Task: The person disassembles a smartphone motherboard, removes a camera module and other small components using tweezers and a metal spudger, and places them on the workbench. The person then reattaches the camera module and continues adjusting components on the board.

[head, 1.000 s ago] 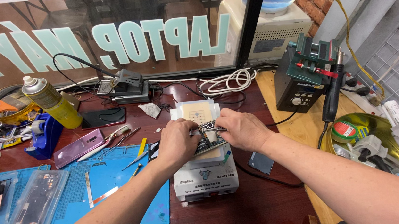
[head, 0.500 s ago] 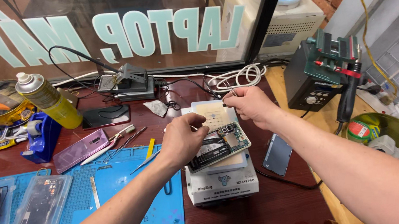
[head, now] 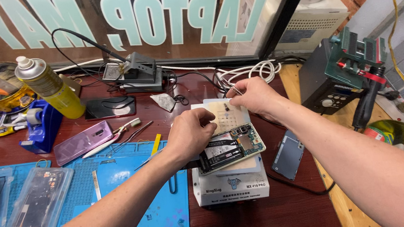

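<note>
Both hands at an opened phone on the white heating box.

Left hand (head: 191, 132) pinches the opened phone (head: 230, 148) at its nine o'clock edge; right hand (head: 254, 95), at one o'clock, grips slim tweezers (head: 232, 90). White box (head: 231, 187) sits beneath; blue mat (head: 120, 185) lies at nine o'clock.

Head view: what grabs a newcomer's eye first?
The opened phone, circuitry bare, lies tilted on a white heating box at centre; the left hand rests on it, and the right hand pinches something thin just behind. A yellow spray can stands far left beside a blue tape dispenser, with a purple phone in front. A blue mat covers the near left of the red-brown desk.
</note>
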